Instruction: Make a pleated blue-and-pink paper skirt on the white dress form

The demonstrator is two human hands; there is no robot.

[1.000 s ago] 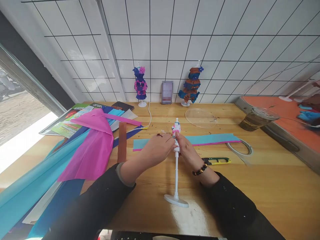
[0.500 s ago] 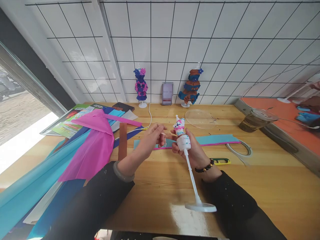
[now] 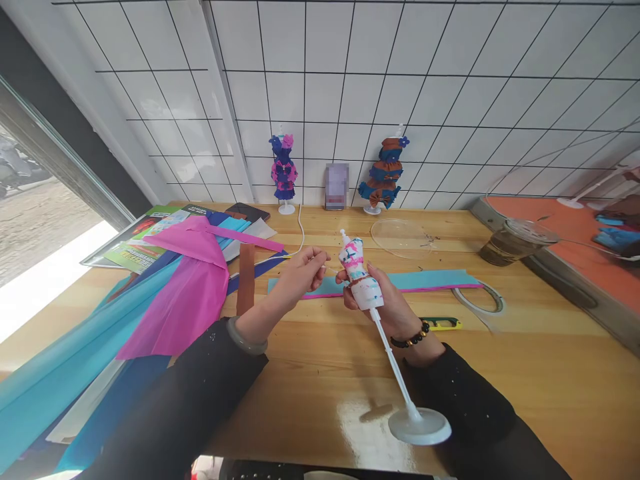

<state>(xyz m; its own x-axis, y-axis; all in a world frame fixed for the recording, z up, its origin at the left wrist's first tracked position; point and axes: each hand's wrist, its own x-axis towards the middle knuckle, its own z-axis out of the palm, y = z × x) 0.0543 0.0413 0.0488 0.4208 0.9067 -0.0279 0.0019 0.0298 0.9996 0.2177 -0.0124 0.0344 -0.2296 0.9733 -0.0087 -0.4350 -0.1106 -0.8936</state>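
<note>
My right hand (image 3: pixel 387 303) grips a small white mannequin (image 3: pixel 359 281) by its torso, which carries pink and blue marks. The mannequin leans back toward me, its thin pole ending in a round base (image 3: pixel 419 425) lifted near the table's front edge. My left hand (image 3: pixel 300 273) hovers just left of the torso with thumb and fingers pinched on something thin that I cannot make out. A blue and pink paper strip (image 3: pixel 425 279) lies on the table behind both hands.
Pink, blue and brown paper sheets (image 3: pixel 190 293) pile up at the left. Two dressed mannequins (image 3: pixel 283 170) (image 3: pixel 384 177) stand by the tiled wall. A clear lid (image 3: pixel 400 237), a cup (image 3: pixel 515 241), a tape loop (image 3: pixel 475 297) and a cutter (image 3: pixel 440 324) lie to the right.
The mannequin went from standing on the table to lifted and tilted in my right hand, base swinging right and toward me. My left hand let go of the torso and drew back left.
</note>
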